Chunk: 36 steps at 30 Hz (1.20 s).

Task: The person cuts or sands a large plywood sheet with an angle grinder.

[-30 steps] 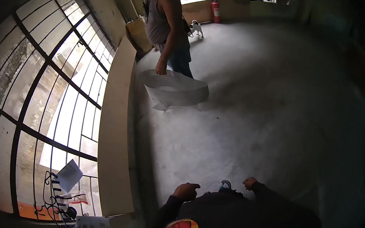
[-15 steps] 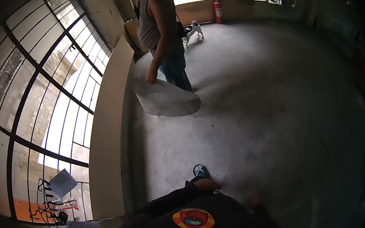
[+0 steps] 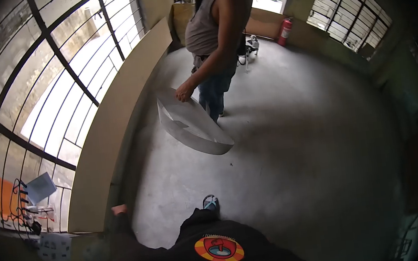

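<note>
My left hand (image 3: 119,209) is small in the picture, at the end of a dark sleeve near the lower end of the long tan ledge (image 3: 104,137); its fingers are too small to make out, and nothing shows clearly in it. My right hand does not show. Ahead, another person (image 3: 222,20) in a grey sleeveless top and jeans stands side-on. One hand of that person holds the upper edge of a pale curved sheet-like piece (image 3: 205,142), tilted down toward the floor.
Barred windows (image 3: 92,56) run along the left above the ledge. A hook rack (image 3: 20,203) hangs at lower left. A red fire extinguisher (image 3: 285,31) and a small white-and-dark dog (image 3: 251,48) are at the back. My sandalled foot (image 3: 210,202) is on the grey floor (image 3: 293,146).
My left hand has swung from in front of my body out to the left. The view has shifted and tilted. The other person appears larger, and the pale piece tilts more steeply.
</note>
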{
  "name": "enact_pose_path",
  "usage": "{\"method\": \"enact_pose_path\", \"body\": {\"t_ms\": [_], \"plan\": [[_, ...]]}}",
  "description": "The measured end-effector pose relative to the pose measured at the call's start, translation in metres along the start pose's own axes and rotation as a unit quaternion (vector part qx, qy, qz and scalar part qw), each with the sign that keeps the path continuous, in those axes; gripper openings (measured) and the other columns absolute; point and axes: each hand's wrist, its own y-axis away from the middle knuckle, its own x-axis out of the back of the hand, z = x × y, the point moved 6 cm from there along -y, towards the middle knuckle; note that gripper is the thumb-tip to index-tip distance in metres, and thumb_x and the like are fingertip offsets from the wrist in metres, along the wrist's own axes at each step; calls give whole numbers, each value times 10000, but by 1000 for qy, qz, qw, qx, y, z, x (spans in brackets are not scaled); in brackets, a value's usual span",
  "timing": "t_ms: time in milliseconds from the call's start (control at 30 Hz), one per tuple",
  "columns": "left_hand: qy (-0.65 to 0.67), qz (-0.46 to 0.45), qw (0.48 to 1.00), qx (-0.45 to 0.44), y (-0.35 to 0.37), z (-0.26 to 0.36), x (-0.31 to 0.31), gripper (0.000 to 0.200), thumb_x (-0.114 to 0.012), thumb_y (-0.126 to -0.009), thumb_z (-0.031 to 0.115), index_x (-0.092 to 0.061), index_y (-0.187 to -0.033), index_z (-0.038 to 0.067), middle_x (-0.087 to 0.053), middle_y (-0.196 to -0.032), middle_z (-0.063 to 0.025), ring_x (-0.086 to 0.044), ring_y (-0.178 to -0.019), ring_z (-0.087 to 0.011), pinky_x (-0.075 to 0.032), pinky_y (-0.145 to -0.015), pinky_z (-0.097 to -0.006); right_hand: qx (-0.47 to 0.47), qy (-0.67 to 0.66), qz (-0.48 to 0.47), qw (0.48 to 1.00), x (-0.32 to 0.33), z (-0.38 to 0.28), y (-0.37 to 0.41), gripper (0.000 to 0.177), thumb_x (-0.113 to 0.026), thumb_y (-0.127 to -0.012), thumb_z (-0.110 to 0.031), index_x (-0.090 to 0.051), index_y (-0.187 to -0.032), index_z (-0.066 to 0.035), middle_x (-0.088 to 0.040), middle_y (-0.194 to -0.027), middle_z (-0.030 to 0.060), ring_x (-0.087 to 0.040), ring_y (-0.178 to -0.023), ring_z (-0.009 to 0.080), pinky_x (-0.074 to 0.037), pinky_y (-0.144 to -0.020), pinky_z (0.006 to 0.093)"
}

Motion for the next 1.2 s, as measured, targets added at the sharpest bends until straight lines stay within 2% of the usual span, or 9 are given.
{"method": "enact_pose_path", "body": {"t_ms": [67, 167, 300, 367, 467, 700, 867, 1000, 1200], "plan": [[15, -74, 986, 146, 54, -95, 17, 287, -565, -839, 248, -645, -1077, 109, -651, -1062, -100, -619, -986, -242, -448, -766, -449, 60, 71, -7, 996, 54, 11, -25, 256, -480, -916, -215, -579, -1029, -7, -581, -1070, 186, -558, -1017, 317, -473, -801, 440], [634, 323, 418, 565, 161, -217, -21, 566, -579, -805, 184, -316, -1232, -78, -525, -1120, -250, -579, -1017, -330, -488, -833, -458, -15, -226, -1, 974, 156, 5, -68, 201, -496, -902, -212, -564, -939, -26, -574, -895, 134, -570, -839, 284, -477, -680, 421], [520, 371, 335, 693, 302, -301, -40, 790, -603, -791, 334, -176, -1346, -31, -443, -1195, -299, -557, -1021, -396, -489, -837, -508, -96, -412, 75, 903, 300, -52, -125, 126, -543, -853, -174, -546, -863, -48, -555, -698, 65, -565, -550, 196, -462, -469, 333], [476, 354, 401, 698, 361, -301, -55, 781, -601, -802, 364, -226, -1364, -28, -403, -1224, -323, -551, -1025, -390, -489, -825, -511, -54, -399, 86, 911, 348, -97, -146, 130, -539, -846, -156, -563, -905, -42, -564, -709, 65, -567, -548, 171, -460, -457, 305], [106, 90, 851, 507, 359, -255, -108, 454, -546, -863, 343, -528, -1125, -27, -555, -1089, -217, -585, -979, -334, -500, -749, -492, 12, -449, 33, 893, 372, -149, -187, 196, -547, -841, -165, -586, -986, -39, -581, -734, 62, -587, -583, 160, -472, -474, 294], [492, -19, 869, 39, 265, 262, -100, 365, -530, -835, 313, -594, -1020, 4, -613, -1013, -177, -614, -929, -296, -492, -763, -460, 267, -133, 33, 954, 380, -205, -123, 312, -564, -812, -308, -627, -974, -50, -666, -866, 146, -638, -817, 312, -491, -780, 386], [466, -176, 862, -95, 280, 358, -29, 319, -518, -815, 291, -640, -946, 27, -655, -958, -149, -634, -894, -268, -487, -773, -437, 245, -99, 16, 964, 362, -52, -102, 353, -560, -783, -357, -646, -945, -54, -661, -940, 166, -617, -880, 342, -480, -786, 420], [382, -233, 885, -131, 273, 384, 25, 293, -526, -816, 271, -642, -956, 40, -667, -925, -132, -644, -849, -254, -485, -734, -409, -50, -149, 53, 986, 378, 159, -76, 360, -535, -793, -320, -649, -934, -9, -643, -960, 204, -620, -908, 332, -473, -781, 438], [397, -230, 859, -229, 210, 537, 148, 296, -565, -843, 236, -590, -1076, 54, -654, -890, -115, -649, -757, -242, -485, -603, -356, -388, -541, 252, 703, 361, 356, 81, 327, -543, -863, -251, -593, -1094, -25, -634, -1014, 162, -608, -935, 283, -494, -801, 406]]}}
